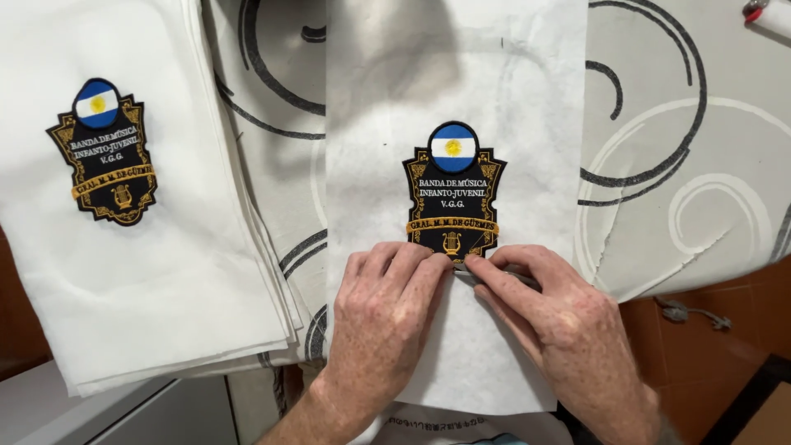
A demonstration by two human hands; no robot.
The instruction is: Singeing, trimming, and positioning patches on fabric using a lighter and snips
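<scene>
- My left hand (386, 306) lies flat, fingers spread, pressing the white fabric sheet (449, 99) just below the embroidered patch (453, 194).
- My right hand (554, 317) has its grip pinched on a thin metal tool (494, 273) at the patch's lower edge.
- The patch is black and gold, shield-shaped, with a blue-and-white round top, mid-sheet on the tabletop (684, 165).

Your table (684, 148) wears a grey cloth with dark and pale swirls. At centre frame lies a white fabric sheet (494, 74); a stack of white sheets (148, 280) fills the left.

A grey tablecloth (692, 124) (black and white swirls) covers the table above a reddish-brown tiled floor (709, 363).
</scene>
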